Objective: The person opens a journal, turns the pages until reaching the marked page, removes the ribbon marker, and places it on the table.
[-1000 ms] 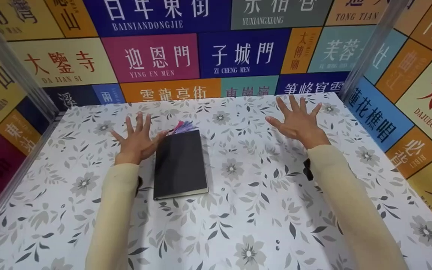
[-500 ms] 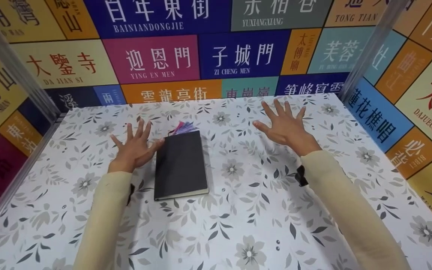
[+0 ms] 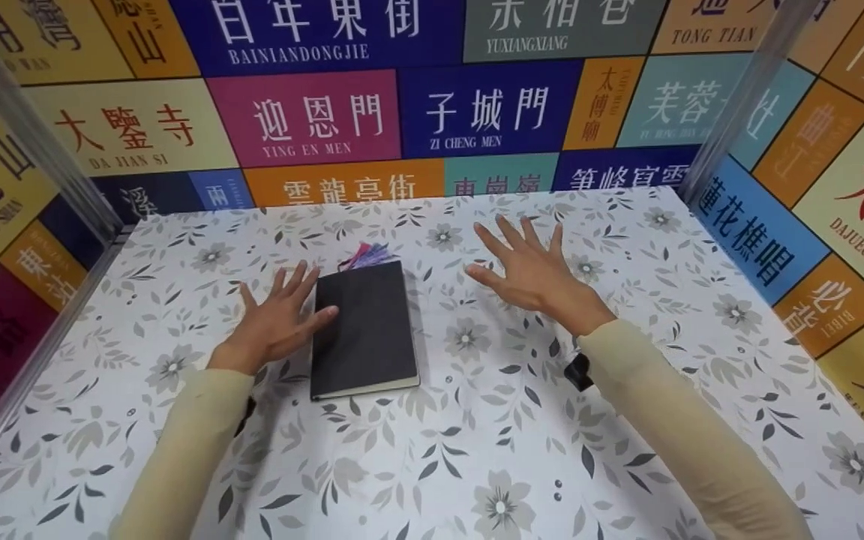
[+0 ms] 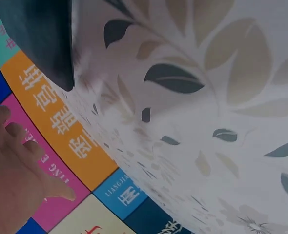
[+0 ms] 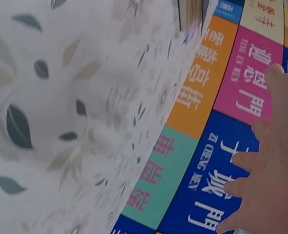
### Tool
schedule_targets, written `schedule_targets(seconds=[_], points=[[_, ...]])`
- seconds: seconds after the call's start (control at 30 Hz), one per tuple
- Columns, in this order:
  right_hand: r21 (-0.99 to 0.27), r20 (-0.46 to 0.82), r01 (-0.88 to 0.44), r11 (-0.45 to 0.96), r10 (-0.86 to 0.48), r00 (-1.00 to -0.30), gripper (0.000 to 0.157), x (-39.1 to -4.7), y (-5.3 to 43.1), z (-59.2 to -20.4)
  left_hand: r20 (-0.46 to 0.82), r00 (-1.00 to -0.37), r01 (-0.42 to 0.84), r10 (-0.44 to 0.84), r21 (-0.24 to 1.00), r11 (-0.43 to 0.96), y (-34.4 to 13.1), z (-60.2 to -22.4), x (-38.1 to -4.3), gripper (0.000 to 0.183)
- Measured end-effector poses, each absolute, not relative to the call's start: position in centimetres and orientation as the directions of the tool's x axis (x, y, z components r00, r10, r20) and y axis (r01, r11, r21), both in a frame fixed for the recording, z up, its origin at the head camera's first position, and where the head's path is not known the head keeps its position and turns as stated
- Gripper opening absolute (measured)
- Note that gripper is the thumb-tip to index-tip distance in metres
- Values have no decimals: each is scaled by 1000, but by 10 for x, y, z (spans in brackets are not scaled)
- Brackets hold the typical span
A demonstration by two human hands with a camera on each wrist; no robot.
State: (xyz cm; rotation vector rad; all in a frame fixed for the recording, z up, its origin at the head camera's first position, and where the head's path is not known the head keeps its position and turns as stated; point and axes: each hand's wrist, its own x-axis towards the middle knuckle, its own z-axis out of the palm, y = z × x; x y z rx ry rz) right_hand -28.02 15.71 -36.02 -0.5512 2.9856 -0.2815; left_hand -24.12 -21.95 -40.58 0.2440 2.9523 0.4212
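Observation:
A black-covered notebook (image 3: 364, 337) lies closed on the flower-patterned tabletop, its pale page edges showing at the near side. Pink and purple bookmark tassels (image 3: 368, 255) stick out past its far end. My left hand (image 3: 271, 322) hovers at the notebook's left side with fingers spread; its thumb overlaps the cover in the head view. In the left wrist view, that hand (image 4: 12, 180) appears apart from the dark cover (image 4: 41, 39). To the right of the notebook, my right hand (image 3: 533, 277) is raised over the table, fingers spread and holding nothing.
Panels with coloured street-name blocks (image 3: 304, 112) stand behind the table and along both sides. Clear corner posts (image 3: 728, 97) rise at the back corners. The white tabletop (image 3: 432, 457) carries a grey leaf and flower print.
My right hand has moved left and nearer, towards the notebook. My left hand has come nearer, and its thumb now reaches over the cover. The notebook stays in place.

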Motion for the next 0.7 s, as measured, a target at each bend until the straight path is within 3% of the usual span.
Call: schedule_targets(seconds=[0.37, 0.7], points=[[-252, -55, -418, 872, -445, -894, 75, -260, 126, -371, -119, -957, 210, 265, 344, 915, -216, -421, -222, 81], [-393, -83, -417, 820, -483, -872, 72, -246, 94, -397, -129, -936, 252, 329, 408, 877, -207, -434, -210, 82]])
